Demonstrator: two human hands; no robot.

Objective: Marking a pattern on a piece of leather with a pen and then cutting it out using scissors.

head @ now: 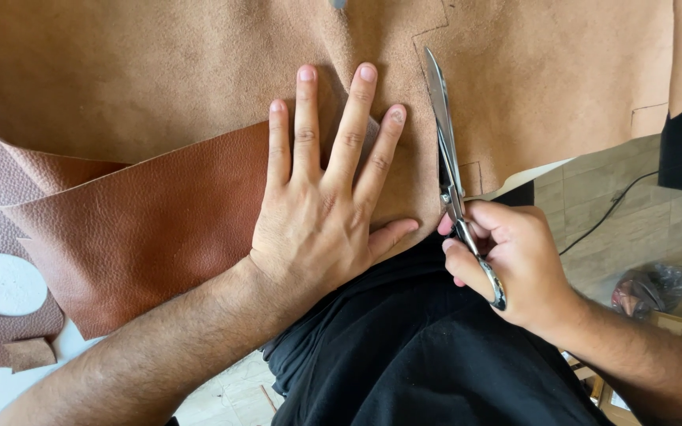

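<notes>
A large tan suede-side leather sheet [159,71] covers the table, with pen outlines drawn on it near the right. My left hand [325,197] lies flat on it, fingers spread, pressing down where a folded brown grain-side flap [136,229] meets the suede. My right hand [507,260] grips the handles of steel scissors [445,150]. Their blades point away from me and sit in the leather just right of my left fingers, along a drawn line.
A brown leather piece with a round cut-out hole [1,284] lies at the left, a small leather scrap [29,353] below it. My black clothing [420,355] fills the bottom centre. Tiled floor, a black cable [601,217] and a bag [653,288] show at the right.
</notes>
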